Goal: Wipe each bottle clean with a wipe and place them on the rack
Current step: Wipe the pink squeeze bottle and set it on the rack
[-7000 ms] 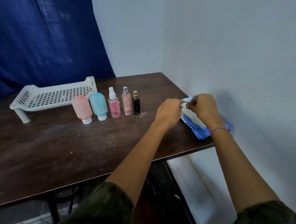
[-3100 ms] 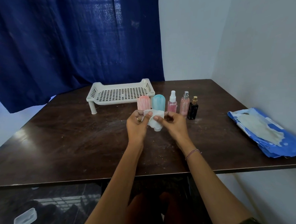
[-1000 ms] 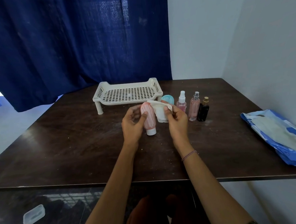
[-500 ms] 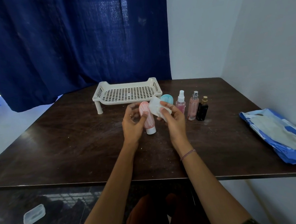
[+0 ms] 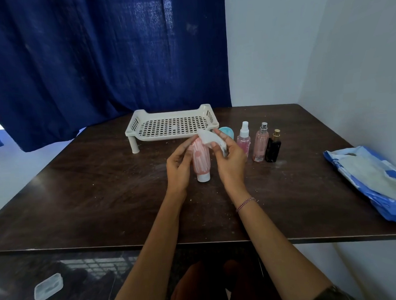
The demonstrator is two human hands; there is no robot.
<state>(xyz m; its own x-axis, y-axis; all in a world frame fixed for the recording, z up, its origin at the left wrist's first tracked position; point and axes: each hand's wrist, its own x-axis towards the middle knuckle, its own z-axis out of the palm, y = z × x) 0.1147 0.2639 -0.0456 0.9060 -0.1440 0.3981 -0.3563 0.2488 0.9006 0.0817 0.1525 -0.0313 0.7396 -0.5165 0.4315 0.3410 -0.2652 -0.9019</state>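
Note:
My left hand [image 5: 178, 168] grips a pink squeeze bottle [image 5: 201, 160], cap end down, just above the dark table [image 5: 92, 201]. My right hand [image 5: 230, 163] pinches a white wipe [image 5: 209, 139] against the bottle's upper end. Behind my hands stands the white perforated rack [image 5: 171, 124] with nothing on it. A teal bottle [image 5: 227, 132] is mostly hidden behind my right hand. To its right stand a pink spray bottle with a white top [image 5: 243, 140], a pink bottle with a silver top [image 5: 260, 144] and a black bottle with a gold cap [image 5: 273, 148].
A blue and white wipe pack [image 5: 373, 179] lies near the table's right edge, against the white wall. A blue curtain hangs behind the table. A small clear plastic box [image 5: 48, 289] lies on the floor at lower left.
I drew a wipe from the pack, brought it to the middle and picked up the pink bottle with my left hand. In the last second the wipe has shifted up over the bottle's top.

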